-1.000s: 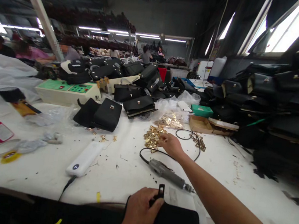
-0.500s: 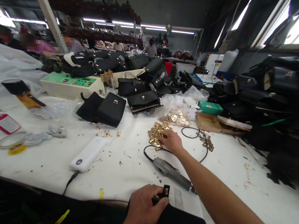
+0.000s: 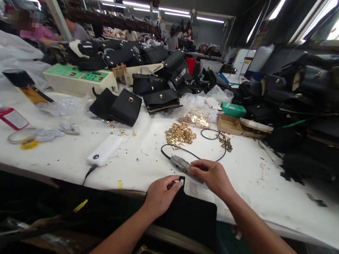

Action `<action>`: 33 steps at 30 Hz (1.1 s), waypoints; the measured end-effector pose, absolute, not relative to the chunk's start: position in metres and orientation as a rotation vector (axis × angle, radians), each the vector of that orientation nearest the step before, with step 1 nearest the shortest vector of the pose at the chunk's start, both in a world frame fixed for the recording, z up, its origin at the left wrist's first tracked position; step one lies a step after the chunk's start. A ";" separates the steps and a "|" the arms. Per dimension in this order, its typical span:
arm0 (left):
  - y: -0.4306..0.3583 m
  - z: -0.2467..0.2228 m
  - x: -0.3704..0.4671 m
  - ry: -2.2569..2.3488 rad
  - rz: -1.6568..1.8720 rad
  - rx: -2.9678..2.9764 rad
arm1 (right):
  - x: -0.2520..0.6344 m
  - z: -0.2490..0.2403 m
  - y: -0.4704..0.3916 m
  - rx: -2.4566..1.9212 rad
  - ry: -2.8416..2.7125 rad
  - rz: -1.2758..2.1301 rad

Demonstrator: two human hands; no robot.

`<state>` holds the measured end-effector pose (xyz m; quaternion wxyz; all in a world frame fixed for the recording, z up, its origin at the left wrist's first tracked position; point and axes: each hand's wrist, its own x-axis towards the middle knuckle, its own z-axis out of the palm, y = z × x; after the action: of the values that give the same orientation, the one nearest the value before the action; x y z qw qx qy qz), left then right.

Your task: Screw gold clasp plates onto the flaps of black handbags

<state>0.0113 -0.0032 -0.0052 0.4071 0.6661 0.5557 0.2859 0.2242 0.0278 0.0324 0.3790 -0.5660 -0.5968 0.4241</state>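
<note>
My left hand (image 3: 161, 195) is closed on the narrow tab of a black bag (image 3: 190, 212). A rectangular hole shows near the end of that tab, just past the fingertips. The bag hangs at the table's front edge, and its zipped mouth with a gold zip shows below the flap. My right hand (image 3: 210, 174) is pinched above the grey electric screwdriver (image 3: 179, 163) and partly covers it; what its fingertips hold, if anything, is too small to make out. Behind the screwdriver lies a heap of gold metal fittings (image 3: 180, 134).
A white power bank (image 3: 105, 150) with a cable lies left of centre. Black bags (image 3: 126, 107) are piled behind, near a cream control box (image 3: 79, 81). A cardboard box (image 3: 229, 124) stands at the back right. The screwdriver's black cord (image 3: 202, 152) loops over the table.
My right hand has left the gold fittings and come back toward my left hand, over the screwdriver. The view has tipped down, showing more of the bag. My left hand keeps hold of the tab.
</note>
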 end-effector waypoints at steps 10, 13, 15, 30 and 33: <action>-0.005 -0.001 0.014 1.353 0.741 1.740 | 0.206 0.016 0.005 -1.412 -1.600 1.225; -0.005 -0.001 0.014 1.350 0.737 1.747 | 0.204 0.020 0.001 -1.415 -1.635 1.224; -0.004 -0.002 0.014 1.342 0.738 1.751 | 0.204 0.023 -0.002 -1.408 -1.671 1.206; 0.000 -0.003 0.012 1.305 0.755 1.667 | 0.201 0.024 -0.005 -1.389 -1.846 0.967; 0.002 -0.005 0.013 1.298 0.770 1.619 | 0.202 0.020 -0.004 -1.395 -1.833 0.976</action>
<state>0.0130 0.0023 -0.0051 0.4476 0.6541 0.5243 0.3112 0.2018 -0.0039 0.0204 0.3144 -0.5293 -0.6955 0.3704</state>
